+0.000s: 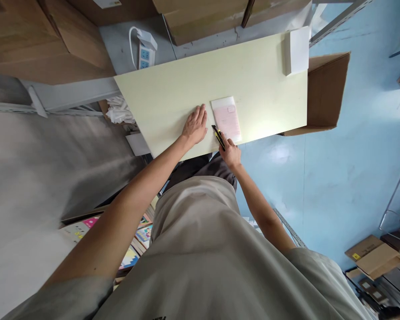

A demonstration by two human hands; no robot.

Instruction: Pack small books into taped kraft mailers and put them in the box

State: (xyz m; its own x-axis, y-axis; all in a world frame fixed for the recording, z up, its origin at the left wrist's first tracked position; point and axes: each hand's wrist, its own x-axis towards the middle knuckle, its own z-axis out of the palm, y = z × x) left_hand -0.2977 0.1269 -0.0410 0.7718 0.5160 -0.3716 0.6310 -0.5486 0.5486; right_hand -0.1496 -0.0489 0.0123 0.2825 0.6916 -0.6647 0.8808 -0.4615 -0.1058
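Observation:
My left hand [195, 125] lies flat on the pale yellow tabletop [173, 98], fingers stretched out, just left of a pink packet. That packet [227, 119] looks like a thin pink item in a clear sleeve, its whitish end pointing away from me. In my right hand [230, 152] is a black and yellow utility knife [218, 136], gripped near the table's front edge. The knife's tip points away from me and to the left, close to the packet's lower left side. Whether its blade is out I cannot tell.
A white box [297, 51] stands at the table's far right corner. An open cardboard box [326, 95] is beyond the right edge. Behind the table are a power strip [144, 55] and large cartons [203, 20]. Books [143, 233] lie low on my left.

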